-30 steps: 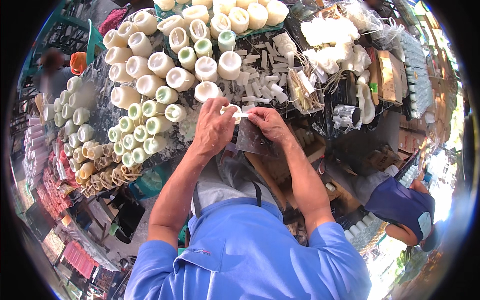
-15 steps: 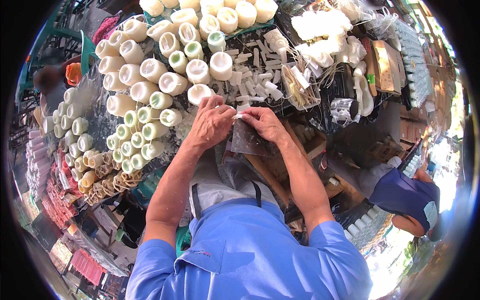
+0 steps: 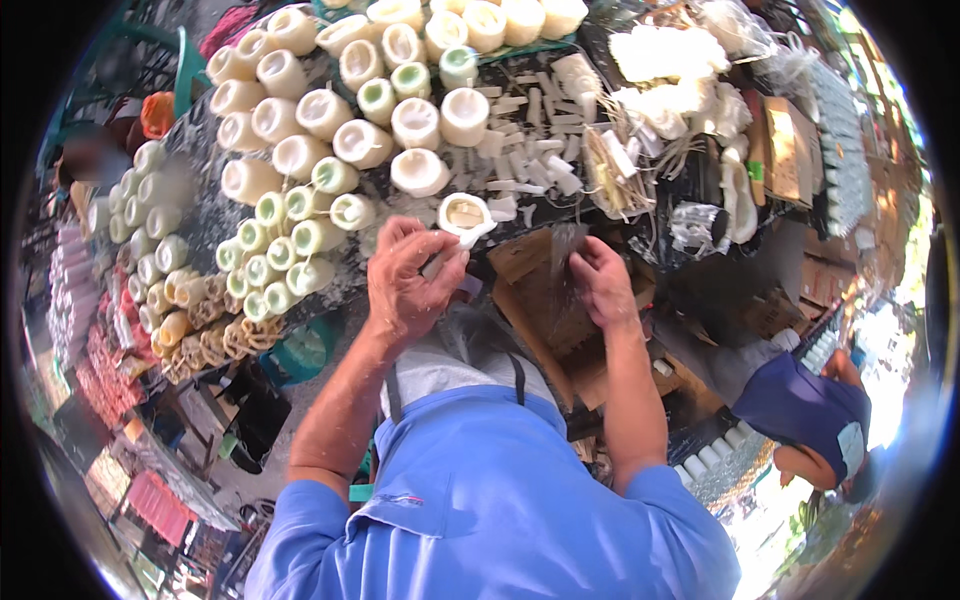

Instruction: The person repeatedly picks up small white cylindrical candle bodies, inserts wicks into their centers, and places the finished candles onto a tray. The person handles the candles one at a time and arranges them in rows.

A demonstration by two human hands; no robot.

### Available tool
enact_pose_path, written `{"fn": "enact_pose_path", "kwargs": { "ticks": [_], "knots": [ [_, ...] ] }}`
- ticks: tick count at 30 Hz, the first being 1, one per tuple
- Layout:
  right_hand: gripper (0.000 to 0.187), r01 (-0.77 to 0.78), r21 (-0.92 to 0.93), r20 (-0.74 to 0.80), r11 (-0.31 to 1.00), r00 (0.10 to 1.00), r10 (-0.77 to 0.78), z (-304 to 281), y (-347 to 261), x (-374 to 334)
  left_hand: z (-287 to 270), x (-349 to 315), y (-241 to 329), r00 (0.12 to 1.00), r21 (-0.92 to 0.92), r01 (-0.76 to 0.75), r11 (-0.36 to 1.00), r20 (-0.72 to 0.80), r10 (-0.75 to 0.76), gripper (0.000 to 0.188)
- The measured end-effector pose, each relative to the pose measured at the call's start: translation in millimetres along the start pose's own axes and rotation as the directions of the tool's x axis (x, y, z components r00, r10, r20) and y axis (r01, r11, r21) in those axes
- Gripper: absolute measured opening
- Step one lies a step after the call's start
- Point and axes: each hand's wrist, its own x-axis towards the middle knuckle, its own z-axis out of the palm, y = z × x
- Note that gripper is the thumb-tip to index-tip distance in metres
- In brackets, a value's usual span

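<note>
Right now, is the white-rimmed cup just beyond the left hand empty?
Not empty: pale tan pieces show inside the cup; how deep they go, I cannot tell.

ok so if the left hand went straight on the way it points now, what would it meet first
Most likely the white hollow wax cup, just ahead of the left hand; depth is unclear, so they may already touch.
</note>
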Motion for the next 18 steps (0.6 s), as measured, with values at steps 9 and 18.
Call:
{"fn": "enact_pose_path", "kwargs": {
  "ticks": [9, 18],
  "knots": [
    [0.008, 0.421, -0.899, 0.365, 0.121, 0.873, -0.322, 107, 37, -20, 49, -61, -123, 0.959, 0.333, -0.195, 0.923, -0.134, 0.251, 0.016],
    [0.052, 0.526, -0.660, 0.751, -0.536, 0.482, -0.451, 107, 118, 41, 58, -61, -148, 0.957, 0.329, -0.234, 0.915, -0.087, 0.276, 0.028]
  ]
}}
